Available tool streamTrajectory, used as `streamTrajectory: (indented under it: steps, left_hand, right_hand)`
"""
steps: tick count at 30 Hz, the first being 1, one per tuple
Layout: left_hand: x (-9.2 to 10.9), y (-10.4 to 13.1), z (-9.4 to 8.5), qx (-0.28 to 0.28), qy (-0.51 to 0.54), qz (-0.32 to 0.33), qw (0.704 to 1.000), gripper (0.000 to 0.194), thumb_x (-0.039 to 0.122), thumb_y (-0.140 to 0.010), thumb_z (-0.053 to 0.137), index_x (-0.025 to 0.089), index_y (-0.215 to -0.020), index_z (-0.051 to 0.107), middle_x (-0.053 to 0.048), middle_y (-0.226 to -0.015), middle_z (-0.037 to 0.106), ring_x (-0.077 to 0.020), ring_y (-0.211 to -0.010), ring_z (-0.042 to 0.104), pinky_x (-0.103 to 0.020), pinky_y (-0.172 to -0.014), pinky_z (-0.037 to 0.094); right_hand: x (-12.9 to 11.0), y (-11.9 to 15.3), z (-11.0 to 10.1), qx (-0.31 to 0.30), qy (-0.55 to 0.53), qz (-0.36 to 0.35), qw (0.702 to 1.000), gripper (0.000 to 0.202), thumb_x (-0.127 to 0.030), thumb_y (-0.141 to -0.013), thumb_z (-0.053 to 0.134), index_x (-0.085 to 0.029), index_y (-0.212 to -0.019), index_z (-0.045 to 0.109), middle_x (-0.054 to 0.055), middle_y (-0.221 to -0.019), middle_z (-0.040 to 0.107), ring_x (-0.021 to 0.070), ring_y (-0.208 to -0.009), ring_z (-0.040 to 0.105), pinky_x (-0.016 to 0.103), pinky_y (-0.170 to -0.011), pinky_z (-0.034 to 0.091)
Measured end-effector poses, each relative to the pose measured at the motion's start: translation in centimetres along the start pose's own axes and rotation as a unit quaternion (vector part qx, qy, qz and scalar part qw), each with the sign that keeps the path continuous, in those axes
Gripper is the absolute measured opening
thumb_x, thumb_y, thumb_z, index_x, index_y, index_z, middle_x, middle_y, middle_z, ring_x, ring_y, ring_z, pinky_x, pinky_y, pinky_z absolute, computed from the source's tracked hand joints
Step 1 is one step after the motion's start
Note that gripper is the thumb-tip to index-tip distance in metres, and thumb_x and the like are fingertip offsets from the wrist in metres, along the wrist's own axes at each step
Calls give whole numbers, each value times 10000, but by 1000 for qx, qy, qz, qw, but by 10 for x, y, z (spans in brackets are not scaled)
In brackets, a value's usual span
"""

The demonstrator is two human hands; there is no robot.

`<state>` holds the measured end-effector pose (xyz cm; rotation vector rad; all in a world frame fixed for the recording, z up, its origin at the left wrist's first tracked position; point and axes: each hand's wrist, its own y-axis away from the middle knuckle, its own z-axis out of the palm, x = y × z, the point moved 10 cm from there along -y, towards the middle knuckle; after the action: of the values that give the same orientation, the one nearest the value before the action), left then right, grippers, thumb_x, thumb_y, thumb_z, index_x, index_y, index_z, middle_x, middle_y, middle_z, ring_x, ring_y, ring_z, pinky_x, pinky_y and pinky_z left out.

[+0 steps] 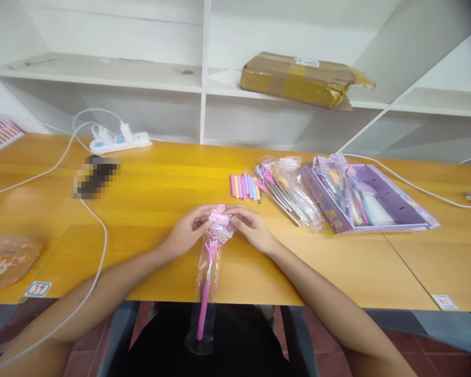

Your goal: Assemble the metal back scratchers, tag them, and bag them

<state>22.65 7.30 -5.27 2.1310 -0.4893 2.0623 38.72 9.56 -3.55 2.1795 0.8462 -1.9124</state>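
My left hand [190, 229] and my right hand [252, 226] pinch the top of a clear plastic packet [221, 220] with a pink printed label. Inside the packet is a pink claw-headed stick [204, 309] with a metal shaft and pink handle, hanging past the table edge over my lap. Beyond my hands lies a row of several pastel tubes [244, 186]. Right of them are several metal rods with pink and blue claw heads [281, 195], beside clear plastic wrappers [306, 201].
A purple box [392, 201] with packaged items sits at the right. A power strip [120, 142], cables and a pixelated dark object [98, 177] are at the left. A taped carton [298, 78] rests on the shelf. An orange-printed bag [10, 259] lies far left.
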Motion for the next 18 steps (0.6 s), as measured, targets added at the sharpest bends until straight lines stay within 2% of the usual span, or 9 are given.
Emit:
streamTrajectory:
  steps: [4, 6, 9, 14, 18]
  left_hand:
    - [2, 0, 4, -16, -51, 11, 998, 421, 323, -998, 640, 264, -1415, 624, -106, -1438, 667, -260, -1251, 672, -415, -1098, 514]
    - [4, 0, 4, -18, -82, 17, 996, 404, 320, -1004, 626, 269, -1405, 637, -101, -1425, 667, -256, -1234, 668, -411, -1086, 515]
    - [11, 0, 2, -9, -136, 25, 990, 406, 308, -1007, 612, 284, -1412, 640, -94, -1349, 686, -236, -1103, 684, -382, -989, 542]
    - [24, 3, 3, -10, -205, 52, 977, 338, 308, -1007, 598, 284, -1328, 699, -84, -1241, 699, -237, -1051, 661, -369, -941, 529]
    - [23, 3, 4, -11, -214, 50, 976, 384, 292, -1004, 592, 295, -1382, 659, -77, -1252, 691, -228, -1022, 655, -364, -925, 524]
  right_hand:
    - [-2, 0, -1, 2, -9, -3, 1000, 292, -469, -1010, 630, -251, -1156, 758, 104, -1223, 680, 237, -1105, 669, 377, -881, 597]
    - [-3, 1, 1, -5, -8, -2, 1000, 304, -469, -1014, 622, -259, -1188, 755, 109, -1264, 663, 237, -1090, 666, 378, -854, 599]
    - [-2, 2, 3, -15, -11, 2, 1000, 331, -465, -1016, 617, -267, -1252, 737, 112, -1306, 630, 221, -1036, 662, 369, -826, 596]
    - [-4, 2, 4, -23, -6, -11, 1000, 330, -449, -1019, 618, -274, -1276, 727, 109, -1309, 624, 248, -1171, 629, 408, -944, 572]
    - [-3, 1, 4, -25, -3, -5, 1000, 347, -475, -1013, 620, -270, -1272, 725, 110, -1302, 628, 257, -1203, 625, 413, -963, 568]
